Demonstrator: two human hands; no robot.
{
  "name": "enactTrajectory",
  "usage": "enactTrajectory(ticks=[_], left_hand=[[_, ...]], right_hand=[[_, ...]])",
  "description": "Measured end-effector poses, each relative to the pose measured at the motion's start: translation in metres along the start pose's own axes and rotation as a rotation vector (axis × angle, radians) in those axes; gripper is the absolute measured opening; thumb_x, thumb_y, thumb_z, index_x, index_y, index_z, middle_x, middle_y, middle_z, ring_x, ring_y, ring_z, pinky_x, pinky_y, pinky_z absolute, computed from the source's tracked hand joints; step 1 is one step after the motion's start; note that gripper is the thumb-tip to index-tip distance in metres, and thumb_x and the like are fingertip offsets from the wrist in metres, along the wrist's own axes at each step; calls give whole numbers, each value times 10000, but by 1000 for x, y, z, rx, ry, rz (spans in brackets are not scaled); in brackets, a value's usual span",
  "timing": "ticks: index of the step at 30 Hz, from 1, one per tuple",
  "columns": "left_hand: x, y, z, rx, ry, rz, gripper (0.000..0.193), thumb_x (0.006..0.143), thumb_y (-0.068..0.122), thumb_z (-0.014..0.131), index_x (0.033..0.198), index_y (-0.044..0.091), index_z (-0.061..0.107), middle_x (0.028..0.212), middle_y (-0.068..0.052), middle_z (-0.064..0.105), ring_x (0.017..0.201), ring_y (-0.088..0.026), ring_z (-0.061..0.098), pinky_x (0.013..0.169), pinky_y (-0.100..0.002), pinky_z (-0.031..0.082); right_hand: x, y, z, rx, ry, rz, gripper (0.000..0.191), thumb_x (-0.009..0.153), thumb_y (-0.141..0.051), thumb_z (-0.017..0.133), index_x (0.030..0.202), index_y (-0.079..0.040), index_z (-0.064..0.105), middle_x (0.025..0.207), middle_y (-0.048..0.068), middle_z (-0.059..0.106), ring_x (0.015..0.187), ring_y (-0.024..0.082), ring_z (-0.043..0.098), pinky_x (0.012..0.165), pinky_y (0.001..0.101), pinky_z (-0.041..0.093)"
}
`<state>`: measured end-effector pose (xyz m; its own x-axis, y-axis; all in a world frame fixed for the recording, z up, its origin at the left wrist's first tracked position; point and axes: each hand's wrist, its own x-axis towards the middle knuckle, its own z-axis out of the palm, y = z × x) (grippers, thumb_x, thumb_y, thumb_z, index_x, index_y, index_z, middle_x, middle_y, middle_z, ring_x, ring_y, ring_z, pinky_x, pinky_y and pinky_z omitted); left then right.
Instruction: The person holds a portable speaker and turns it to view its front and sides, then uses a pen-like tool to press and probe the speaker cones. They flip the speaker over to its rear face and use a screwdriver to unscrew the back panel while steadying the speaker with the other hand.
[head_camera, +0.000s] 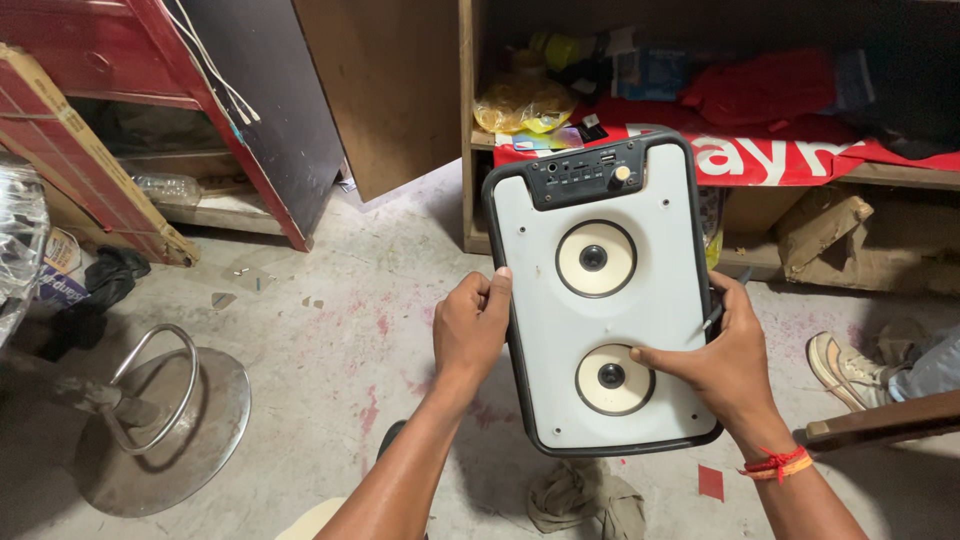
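A portable speaker (600, 300) with a white front panel, black rim, two round cream drivers and a black control strip at the top is held upright over the floor. My left hand (470, 325) grips its left edge, thumb on the front. My right hand (725, 360) holds the right edge, thumb resting by the lower driver (612, 377). A thin dark tool (722, 300), possibly a screwdriver, is pinned between my right fingers and the speaker's side. A red and orange thread band (775, 465) circles my right wrist.
A metal stool base (165, 425) sits on the concrete floor at left. A wooden shelf (700, 170) with red cloth and bags stands behind. Another person's shoe (845, 370) shows at right. A rag (585, 497) lies below the speaker. A red-framed board (250, 140) leans at left.
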<state>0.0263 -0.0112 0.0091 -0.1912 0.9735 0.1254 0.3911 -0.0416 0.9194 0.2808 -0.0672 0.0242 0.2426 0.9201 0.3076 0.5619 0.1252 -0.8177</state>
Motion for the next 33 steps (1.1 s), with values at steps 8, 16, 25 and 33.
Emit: enactTrajectory(ticks=[8, 16, 25, 33], left_hand=[[-2, 2, -2, -165, -51, -71, 456, 1023, 346, 432, 740, 23, 582, 581, -71, 602, 517, -182, 626, 534, -361, 519], [-2, 5, -2, -201, -55, -80, 377, 995, 262, 426, 749, 27, 589, 579, -70, 588, 516, -176, 606, 530, -362, 512], [-1, -7, 5, -82, 9, 32, 376, 919, 325, 606, 687, 32, 558, 524, -53, 550, 491, -145, 511, 517, -352, 441], [1, -12, 6, 30, -28, 22, 584, 676, 607, 849, 716, 92, 578, 512, 8, 554, 480, -139, 543, 494, -341, 461]], right_hand=[[0, 3, -1, -19, 7, -10, 1038, 470, -171, 973, 1357, 44, 481, 1178, 150, 666, 1050, 211, 662, 874, 336, 557], [1, 3, 0, 30, 5, 1, 1021, 472, -153, 969, 1352, 34, 488, 1174, 143, 660, 1044, 206, 663, 871, 335, 565], [1, 3, -1, -3, 6, -19, 1017, 475, -161, 974, 1343, 48, 488, 1168, 146, 668, 1044, 206, 663, 878, 339, 554], [2, 8, 2, 10, -24, 7, 1013, 462, -156, 974, 1335, 39, 497, 1157, 143, 673, 1034, 206, 665, 873, 338, 558]])
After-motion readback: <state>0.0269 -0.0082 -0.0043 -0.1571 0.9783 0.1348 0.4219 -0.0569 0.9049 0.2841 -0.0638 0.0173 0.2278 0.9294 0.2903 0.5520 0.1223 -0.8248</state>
